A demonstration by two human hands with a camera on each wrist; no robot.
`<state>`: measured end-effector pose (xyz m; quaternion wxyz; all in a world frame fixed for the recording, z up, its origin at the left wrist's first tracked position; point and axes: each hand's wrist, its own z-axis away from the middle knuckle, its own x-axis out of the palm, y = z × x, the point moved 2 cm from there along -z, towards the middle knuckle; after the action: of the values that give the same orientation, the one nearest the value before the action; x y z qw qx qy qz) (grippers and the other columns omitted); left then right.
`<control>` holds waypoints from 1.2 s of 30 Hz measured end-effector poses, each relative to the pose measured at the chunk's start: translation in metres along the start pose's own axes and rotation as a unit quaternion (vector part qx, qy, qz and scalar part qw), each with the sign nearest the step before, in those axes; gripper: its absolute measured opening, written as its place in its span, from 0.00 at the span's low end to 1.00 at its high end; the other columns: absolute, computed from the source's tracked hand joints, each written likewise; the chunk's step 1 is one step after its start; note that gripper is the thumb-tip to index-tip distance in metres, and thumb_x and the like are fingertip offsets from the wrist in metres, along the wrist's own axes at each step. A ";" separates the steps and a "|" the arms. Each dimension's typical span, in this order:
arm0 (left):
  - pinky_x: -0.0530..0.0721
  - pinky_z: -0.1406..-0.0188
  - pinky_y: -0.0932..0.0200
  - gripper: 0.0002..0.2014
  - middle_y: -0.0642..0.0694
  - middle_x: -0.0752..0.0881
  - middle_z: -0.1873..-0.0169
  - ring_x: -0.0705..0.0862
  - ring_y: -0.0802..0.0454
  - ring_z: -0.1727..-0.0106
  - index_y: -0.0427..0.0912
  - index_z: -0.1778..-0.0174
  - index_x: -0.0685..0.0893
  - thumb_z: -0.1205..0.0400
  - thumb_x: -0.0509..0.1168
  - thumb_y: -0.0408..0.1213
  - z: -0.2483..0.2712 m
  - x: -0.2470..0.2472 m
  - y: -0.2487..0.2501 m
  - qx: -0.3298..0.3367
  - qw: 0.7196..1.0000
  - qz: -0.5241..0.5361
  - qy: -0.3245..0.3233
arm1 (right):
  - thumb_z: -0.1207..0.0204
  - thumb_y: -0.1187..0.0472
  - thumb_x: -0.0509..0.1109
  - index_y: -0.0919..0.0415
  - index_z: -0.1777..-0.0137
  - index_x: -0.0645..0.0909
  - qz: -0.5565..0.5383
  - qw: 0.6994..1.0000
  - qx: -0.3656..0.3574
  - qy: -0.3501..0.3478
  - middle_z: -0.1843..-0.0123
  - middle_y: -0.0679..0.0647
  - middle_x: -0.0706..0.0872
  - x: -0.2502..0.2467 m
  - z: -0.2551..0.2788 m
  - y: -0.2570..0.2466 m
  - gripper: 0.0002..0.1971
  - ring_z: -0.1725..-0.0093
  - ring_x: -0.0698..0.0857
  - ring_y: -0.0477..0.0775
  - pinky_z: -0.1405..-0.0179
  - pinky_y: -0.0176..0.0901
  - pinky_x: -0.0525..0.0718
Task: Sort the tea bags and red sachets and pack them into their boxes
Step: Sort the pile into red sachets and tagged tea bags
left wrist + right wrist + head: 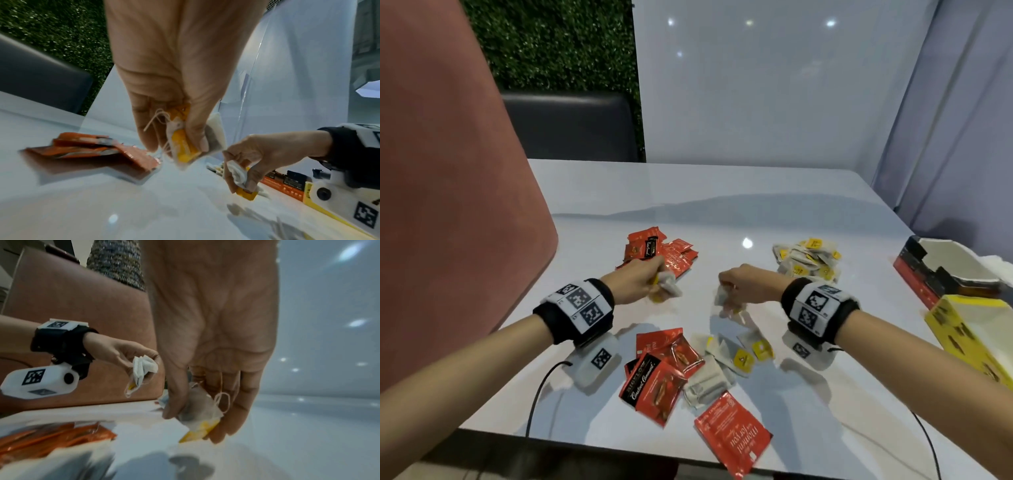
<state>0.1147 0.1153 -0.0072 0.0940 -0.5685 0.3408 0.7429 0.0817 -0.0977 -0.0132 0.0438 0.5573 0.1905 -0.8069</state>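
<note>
With the left hand (640,279) and right hand (736,284) each pinching tea bags (183,146), both are best carrying them toward the right-of-frame tea-bag pile (808,262), strings gathered.

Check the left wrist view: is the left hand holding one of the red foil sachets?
No, the left hand pinches a white paper tea bag with a yellow tag, while the red foil sachets lie on the table.

Sachets (659,251) left of tea bags (808,262); boxes (945,274) probably rightmost.

Each bare forearm wears a black wrist strap (822,310) carrying white blocks printed with black square markers. A white camera pod (599,359) hangs under the left strap, with a black cable (541,387) trailing off.
</note>
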 end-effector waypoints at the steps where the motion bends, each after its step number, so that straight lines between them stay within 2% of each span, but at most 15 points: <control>1: 0.79 0.65 0.68 0.10 0.46 0.83 0.56 0.83 0.50 0.58 0.44 0.46 0.67 0.18 0.63 0.32 -0.003 -0.004 0.006 0.004 1.000 0.023 0.008 | 0.23 0.65 0.66 0.60 0.60 0.70 -0.019 1.000 0.008 0.006 0.49 0.62 0.90 -0.006 0.007 0.006 0.07 0.50 0.87 0.60 0.50 0.45 0.81; 3: 0.83 0.68 0.67 0.18 0.49 0.83 0.58 0.83 0.55 0.62 0.46 0.37 0.66 0.19 0.64 0.31 -0.007 -0.008 0.019 0.014 0.996 0.086 -0.007 | 0.24 0.64 0.68 0.56 0.63 0.69 -0.042 0.999 0.022 0.011 0.52 0.61 0.91 -0.013 0.021 0.019 0.10 0.56 0.88 0.58 0.54 0.46 0.82; 5: 0.85 0.67 0.64 0.22 0.49 0.83 0.56 0.84 0.54 0.59 0.47 0.32 0.69 0.21 0.67 0.31 -0.011 -0.005 0.027 0.010 0.987 0.156 -0.043 | 0.25 0.63 0.69 0.53 0.63 0.70 -0.053 0.998 0.040 -0.018 0.51 0.60 0.91 -0.008 0.036 0.027 0.11 0.60 0.85 0.55 0.51 0.50 0.84; 8: 0.88 0.61 0.57 0.12 0.46 0.82 0.54 0.83 0.52 0.58 0.41 0.42 0.79 0.22 0.67 0.29 -0.020 0.008 0.039 0.015 0.979 0.180 -0.096 | 0.28 0.61 0.73 0.56 0.55 0.73 -0.007 0.998 0.027 -0.050 0.47 0.56 0.81 0.018 0.052 0.026 0.10 0.54 0.79 0.53 0.48 0.48 0.80; 11: 0.87 0.60 0.61 0.07 0.49 0.82 0.58 0.83 0.53 0.58 0.44 0.51 0.80 0.22 0.68 0.30 -0.027 0.021 0.052 0.015 0.972 0.184 -0.146 | 0.32 0.60 0.77 0.61 0.50 0.76 0.003 0.999 -0.008 -0.044 0.49 0.51 0.70 0.043 0.056 0.018 0.15 0.53 0.72 0.53 0.54 0.45 0.75; 15: 0.86 0.59 0.60 0.08 0.51 0.82 0.59 0.84 0.48 0.54 0.51 0.59 0.79 0.24 0.70 0.33 -0.034 0.030 0.065 0.034 0.973 0.144 -0.175 | 0.33 0.59 0.77 0.56 0.59 0.70 0.027 1.000 -0.009 -0.004 0.55 0.51 0.72 0.051 0.051 0.021 0.15 0.57 0.70 0.53 0.61 0.42 0.66; 17: 0.86 0.59 0.59 0.11 0.52 0.82 0.60 0.85 0.47 0.55 0.55 0.62 0.77 0.24 0.70 0.34 -0.038 0.031 0.072 0.053 0.974 0.123 -0.181 | 0.33 0.60 0.76 0.53 0.66 0.67 -0.015 1.000 0.001 0.016 0.57 0.52 0.74 0.048 0.055 0.026 0.17 0.59 0.71 0.53 0.62 0.44 0.68; 19: 0.86 0.60 0.59 0.11 0.51 0.82 0.59 0.85 0.47 0.55 0.54 0.62 0.77 0.24 0.70 0.34 -0.039 0.030 0.078 0.055 0.973 0.128 -0.182 | 0.32 0.63 0.74 0.53 0.65 0.68 -0.056 0.997 0.022 0.054 0.58 0.52 0.76 0.035 0.063 0.038 0.14 0.59 0.74 0.54 0.63 0.43 0.72; 22: 0.85 0.66 0.63 0.12 0.49 0.81 0.57 0.84 0.48 0.57 0.48 0.49 0.76 0.24 0.71 0.33 -0.041 0.026 0.086 0.033 0.971 0.158 -0.175 | 0.28 0.64 0.72 0.57 0.63 0.72 -0.168 0.971 0.078 0.150 0.60 0.52 0.78 0.001 0.073 0.072 0.11 0.60 0.77 0.53 0.65 0.40 0.75; 25: 0.85 0.67 0.64 0.28 0.46 0.80 0.55 0.83 0.51 0.62 0.45 0.30 0.67 0.24 0.70 0.32 -0.052 0.017 0.095 0.015 0.976 0.152 -0.157 | 0.27 0.59 0.73 0.60 0.63 0.73 -0.228 0.925 0.156 0.261 0.66 0.53 0.79 -0.031 0.075 0.108 0.11 0.65 0.78 0.53 0.68 0.41 0.72; 27: 0.85 0.69 0.66 0.33 0.45 0.78 0.55 0.82 0.53 0.64 0.44 0.25 0.63 0.23 0.70 0.31 -0.067 0.009 0.103 0.015 0.980 0.147 -0.131 | 0.27 0.58 0.74 0.63 0.53 0.76 -0.198 0.919 0.208 0.269 0.56 0.58 0.81 -0.040 0.070 0.124 0.11 0.56 0.81 0.59 0.63 0.44 0.74; 29: 0.84 0.73 0.68 0.34 0.46 0.76 0.59 0.80 0.54 0.66 0.43 0.23 0.62 0.23 0.70 0.29 -0.085 0.000 0.110 0.021 0.981 0.155 -0.111 | 0.25 0.61 0.71 0.67 0.41 0.72 -0.105 0.927 0.252 0.258 0.43 0.64 0.77 -0.038 0.069 0.124 0.17 0.45 0.78 0.65 0.52 0.49 0.76; 30: 0.84 0.74 0.67 0.35 0.47 0.75 0.61 0.80 0.54 0.66 0.44 0.23 0.62 0.23 0.69 0.28 -0.095 -0.005 0.113 0.026 0.982 0.156 -0.104 | 0.25 0.63 0.70 0.67 0.38 0.70 -0.047 0.930 0.252 0.265 0.39 0.65 0.74 -0.034 0.071 0.117 0.18 0.42 0.76 0.67 0.50 0.51 0.76; 32: 0.85 0.73 0.67 0.34 0.47 0.77 0.60 0.80 0.54 0.66 0.50 0.22 0.63 0.22 0.68 0.28 -0.112 -0.016 0.117 0.044 0.984 0.137 -0.103 | 0.25 0.64 0.68 0.65 0.38 0.72 0.052 0.943 0.184 0.271 0.40 0.63 0.74 -0.021 0.076 0.090 0.17 0.40 0.75 0.64 0.54 0.50 0.74; 36: 0.84 0.72 0.69 0.30 0.43 0.79 0.52 0.79 0.57 0.66 0.53 0.24 0.69 0.21 0.67 0.29 -0.142 -0.038 0.125 0.092 0.987 0.060 -0.118 | 0.25 0.61 0.71 0.63 0.39 0.78 -0.013 0.995 -0.003 0.096 0.41 0.59 0.81 0.017 0.080 0.032 0.15 0.44 0.81 0.58 0.52 0.42 0.75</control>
<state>0.1727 -0.0563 0.0599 0.1411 -0.4440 0.4276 0.7747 0.0142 -0.1535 -0.0128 0.0164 0.6295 0.2034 -0.7497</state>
